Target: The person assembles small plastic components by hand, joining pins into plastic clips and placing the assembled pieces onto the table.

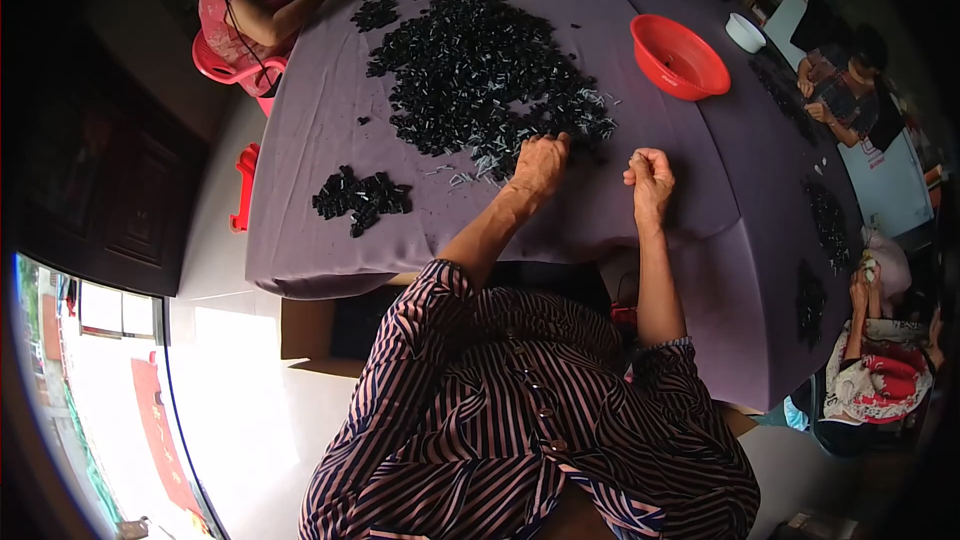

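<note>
Across the middle of the view a big table is spread with a purple cloth (pixel 330 140), draped over the near edge and bowed by the lens. A pale tiled floor (pixel 215 240) can be seen to the left, with dark wooden furniture (pixel 110 190) behind it and bright daylight low at the left edge. A red bowl (pixel 678 58) is set on the far right part of the cloth, with a small white bowl (pixel 745 32) just beyond it. Other people are seated around the table: one on a red chair (pixel 225 68) at the far left, two more along the right side.

A large heap of small black parts (pixel 480 70) is spread over the centre of the cloth, with pale slivers mixed in at its near edge. A smaller black pile (pixel 362 198) is set apart to the left, and more piles are dotted along the far and right edges.

The left hand (pixel 540 162) is curled, knuckles up, and pressed into the near edge of the big heap; whether anything is actually gripped can't be made out. The right hand (pixel 650 178) is held just off the heap, closed into a loose fist with fingertips pinched together, possibly on something tiny, but it's too small to tell. Striped sleeves (pixel 440 290) are rolled to the elbows.
</note>
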